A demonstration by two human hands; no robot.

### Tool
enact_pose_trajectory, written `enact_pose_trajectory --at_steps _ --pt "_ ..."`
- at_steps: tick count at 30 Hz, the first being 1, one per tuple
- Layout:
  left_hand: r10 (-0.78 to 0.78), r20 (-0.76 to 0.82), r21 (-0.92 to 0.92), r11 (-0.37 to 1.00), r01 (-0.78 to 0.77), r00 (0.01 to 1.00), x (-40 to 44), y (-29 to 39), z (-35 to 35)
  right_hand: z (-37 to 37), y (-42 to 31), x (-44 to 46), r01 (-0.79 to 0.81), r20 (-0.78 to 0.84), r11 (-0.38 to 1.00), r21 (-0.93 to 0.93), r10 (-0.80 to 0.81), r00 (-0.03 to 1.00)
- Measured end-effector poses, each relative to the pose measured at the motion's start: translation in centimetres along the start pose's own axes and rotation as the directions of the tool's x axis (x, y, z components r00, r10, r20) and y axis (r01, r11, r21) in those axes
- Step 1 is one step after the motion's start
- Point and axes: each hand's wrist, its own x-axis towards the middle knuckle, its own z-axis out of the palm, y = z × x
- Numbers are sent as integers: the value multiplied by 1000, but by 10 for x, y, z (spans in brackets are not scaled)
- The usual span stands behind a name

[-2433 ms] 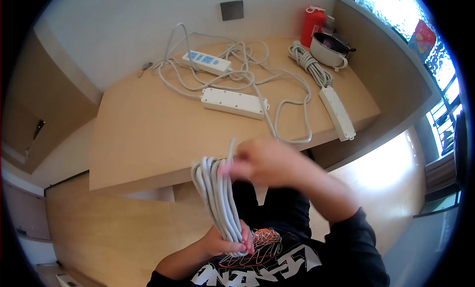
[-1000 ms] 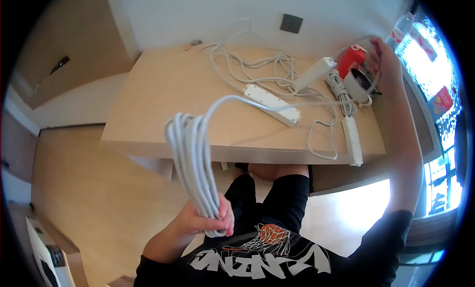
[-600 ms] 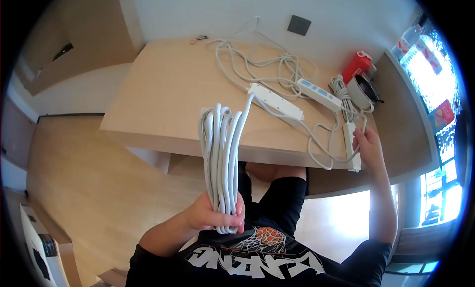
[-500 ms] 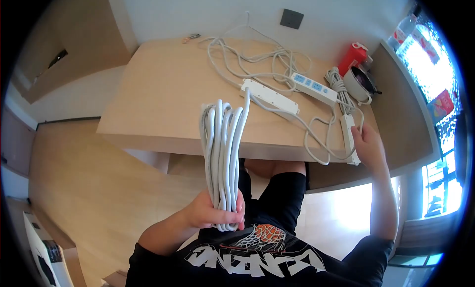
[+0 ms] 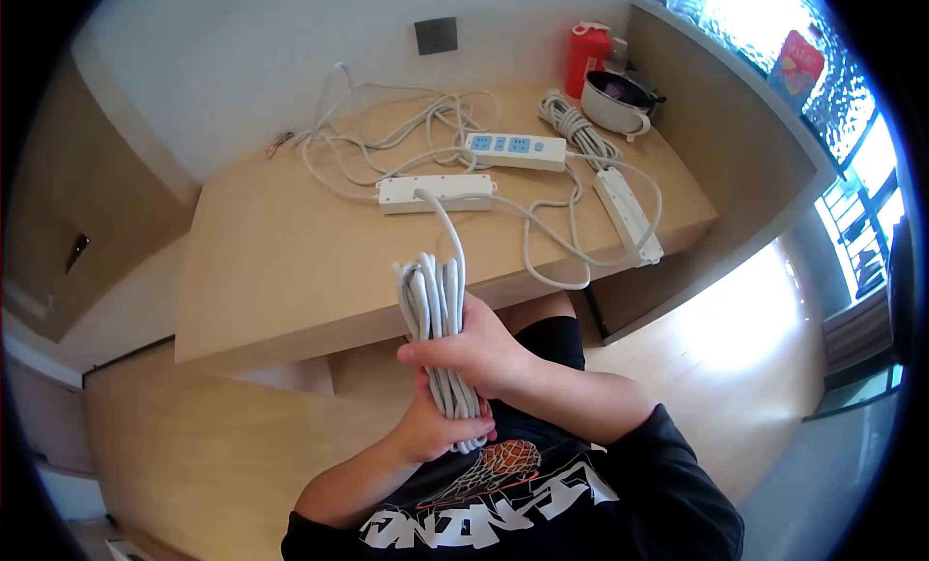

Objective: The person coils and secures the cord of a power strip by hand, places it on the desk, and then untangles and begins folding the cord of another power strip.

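Observation:
A folded bundle of white power cord (image 5: 433, 295) stands upright in front of my chest. My left hand (image 5: 440, 428) is wrapped round its lower end. Higher up, my right hand (image 5: 474, 353) grips the middle of the same bundle, thumb across the front. From the bundle's top a strand runs up to the desk, passing over a white power strip (image 5: 435, 192) that lies face down. Behind it sits another power strip (image 5: 513, 151) with blue sockets facing up. A third strip (image 5: 627, 216) lies face down near the desk's right front edge.
Loose cord loops (image 5: 416, 131) spread over the back of the wooden desk (image 5: 281, 251). A tied cord bundle (image 5: 576, 126), a white pot (image 5: 614, 102) and a red container (image 5: 585, 60) stand at the back right, beside a wooden side panel (image 5: 721, 126).
My right hand has left the power strip at the desk's right and closed round the cord bundle. The bundle sits lower, still in my left hand. The view has shifted right.

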Motion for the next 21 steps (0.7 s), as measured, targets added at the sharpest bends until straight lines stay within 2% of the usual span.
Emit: enact_pose_trajectory --at_steps 4,5,8,9,11,12,14,15,16,18,19,21 --pt "73 6 111 991 -73 997 7 -11 7 -7 -2 -4 57 -4 996 -70 -57 998" --pt "54 116 138 988 -70 992 8 -10 7 -11 -3 -7 55 3 994 -98 -55 999" --pt "139 318 -94 989 -115 938 6 -3 3 -25 4 -15 72 64 988 -138 -64 996" --pt "226 221 -109 972 -206 949 4 -3 -3 -29 7 -16 101 110 987 -127 -87 990" --pt "263 165 -155 959 -239 951 5 13 -19 -32 5 -20 101 206 981 -164 -66 976" --pt "279 129 -177 951 -255 952 7 23 -23 -32 15 -17 208 198 951 -228 -164 966" --pt "479 47 84 872 -482 876 19 42 -2 -28 45 -11 410 201 845 -342 -360 911" --pt "346 -106 -12 937 -349 932 19 46 8 -23 51 -11 460 204 818 -346 -413 888" --pt "341 -131 -44 936 -349 931 22 45 7 -25 52 -7 420 222 830 -367 -360 906" --pt "326 -165 -102 933 -345 931 34 40 -1 -34 54 5 346 244 843 -412 -264 933" --pt "366 -184 -66 921 -383 912 36 40 -1 -36 56 7 314 227 867 -388 -240 944" --pt "378 -108 -24 924 -382 920 39 39 -8 -37 51 0 360 227 821 -442 -286 931"
